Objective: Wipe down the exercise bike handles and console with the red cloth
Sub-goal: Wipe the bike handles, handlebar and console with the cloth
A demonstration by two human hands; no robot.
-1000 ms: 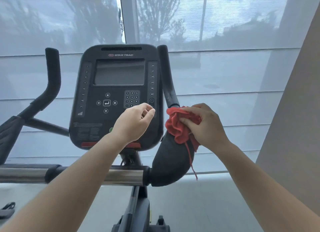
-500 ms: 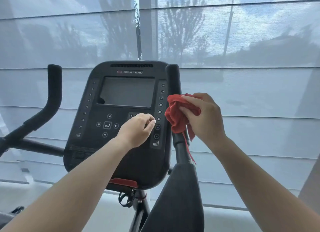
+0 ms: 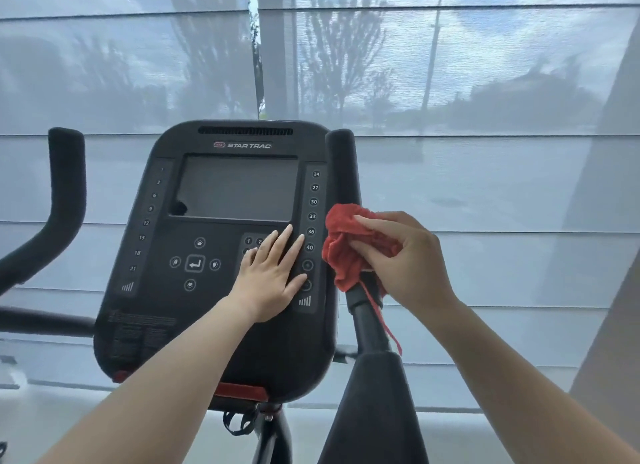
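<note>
The black Star Trac console (image 3: 221,255) fills the middle of the head view, its grey screen above a keypad. My left hand (image 3: 273,273) lies flat on the console's lower right, fingers straight over the number keys. My right hand (image 3: 405,259) grips the bunched red cloth (image 3: 341,247) around the upright right handle (image 3: 343,165), just right of the console; a loose red thread hangs down along the bar. The left handle (image 3: 65,193) rises at the far left, untouched.
A padded black armrest (image 3: 374,408) sits below the right handle. The bike's stem and a small strap (image 3: 239,425) show under the console. A shaded window spans the background, and a beige wall (image 3: 620,290) stands at the right.
My left hand has uncurled from a loose fist and now lies flat on the console. My right hand with the cloth has slid up from the armrest bend onto the upright handle.
</note>
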